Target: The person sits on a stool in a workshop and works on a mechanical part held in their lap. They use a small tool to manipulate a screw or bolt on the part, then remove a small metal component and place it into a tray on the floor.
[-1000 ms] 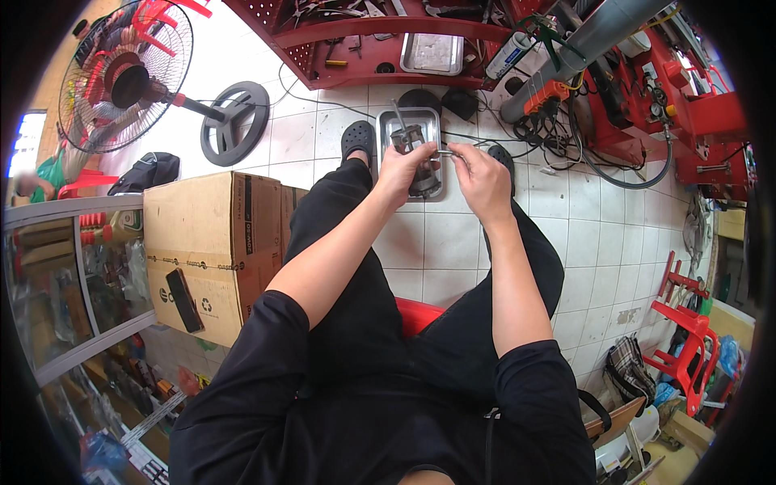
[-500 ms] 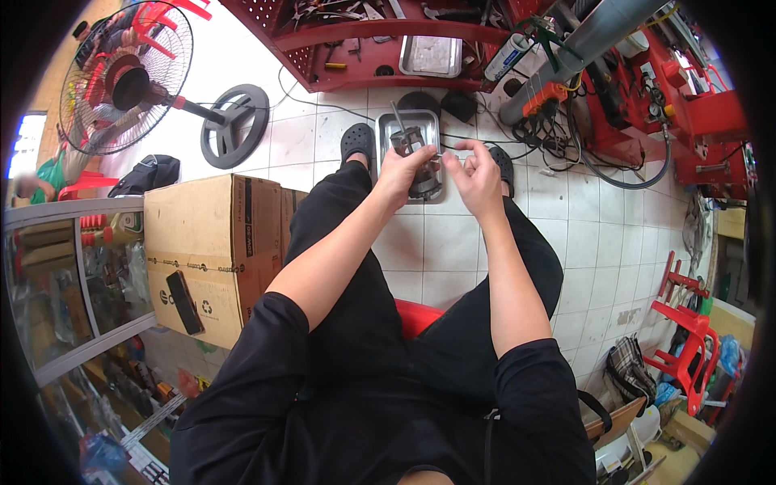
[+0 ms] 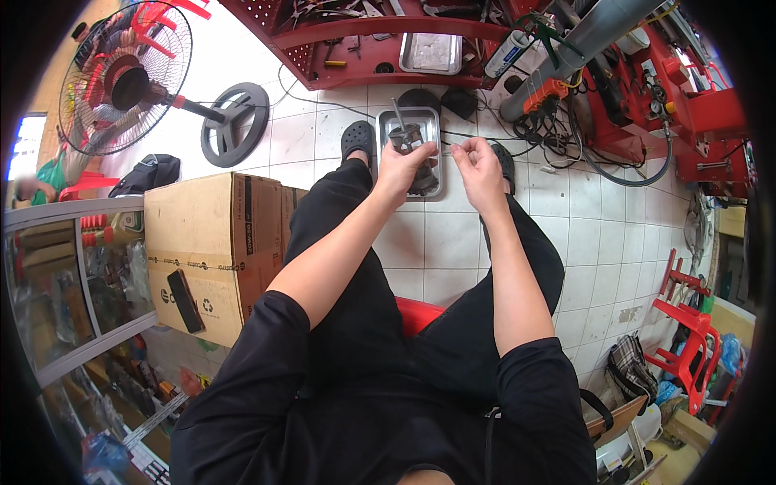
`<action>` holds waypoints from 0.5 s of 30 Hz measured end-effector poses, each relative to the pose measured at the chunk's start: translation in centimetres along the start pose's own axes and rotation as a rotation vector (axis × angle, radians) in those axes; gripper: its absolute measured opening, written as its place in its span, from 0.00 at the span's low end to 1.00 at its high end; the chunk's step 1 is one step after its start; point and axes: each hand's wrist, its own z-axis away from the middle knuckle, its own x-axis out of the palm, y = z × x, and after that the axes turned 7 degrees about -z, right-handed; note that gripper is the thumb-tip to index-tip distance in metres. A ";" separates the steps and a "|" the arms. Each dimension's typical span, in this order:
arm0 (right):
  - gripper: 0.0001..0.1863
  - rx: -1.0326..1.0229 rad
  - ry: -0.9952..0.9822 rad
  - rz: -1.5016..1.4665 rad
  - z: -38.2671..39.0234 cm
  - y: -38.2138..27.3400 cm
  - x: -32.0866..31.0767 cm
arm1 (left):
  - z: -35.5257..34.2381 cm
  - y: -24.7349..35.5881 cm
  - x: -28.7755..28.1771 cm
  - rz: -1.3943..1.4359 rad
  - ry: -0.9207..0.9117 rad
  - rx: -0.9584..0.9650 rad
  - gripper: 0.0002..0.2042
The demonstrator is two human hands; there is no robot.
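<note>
My left hand (image 3: pixel 402 167) is closed round a dark metal cylindrical part (image 3: pixel 408 133) with an upright rod, over a steel tray (image 3: pixel 433 186) on the floor between my feet. The hand and fingers hide much of the part. Just right of it my right hand (image 3: pixel 478 170) has its fingers bent and pinched on a thin, pale metal piece (image 3: pixel 447 150) that points left toward the part. The piece is too small to name, and I cannot tell whether it touches the part.
A red tool trolley (image 3: pixel 356 79) stands ahead, a standing fan (image 3: pixel 129 85) and cardboard boxes (image 3: pixel 190 218) at left. Right are a red machine (image 3: pixel 679 121), tangled cables and a red chair (image 3: pixel 683 339). A phone (image 3: pixel 184 301) rests against the box. Another person's hand (image 3: pixel 47 190) shows far left.
My right fingers lifted partly apart half a second ago and are pinched together again now, slightly higher than a second ago. My left hand stays on the metal part.
</note>
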 end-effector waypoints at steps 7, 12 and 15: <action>0.16 0.331 0.049 -0.799 -0.8 2.0 0.2 | 0.3 0.5 0.3 -0.046 -0.080 -0.025 0.15; 0.14 0.447 -0.151 -1.266 -0.7 2.7 -0.4 | 0.8 0.2 0.8 -0.041 -0.155 0.033 0.17; 0.14 0.517 -0.079 -1.275 -0.6 2.7 -0.2 | 1.1 0.1 1.1 -0.067 -0.207 0.107 0.22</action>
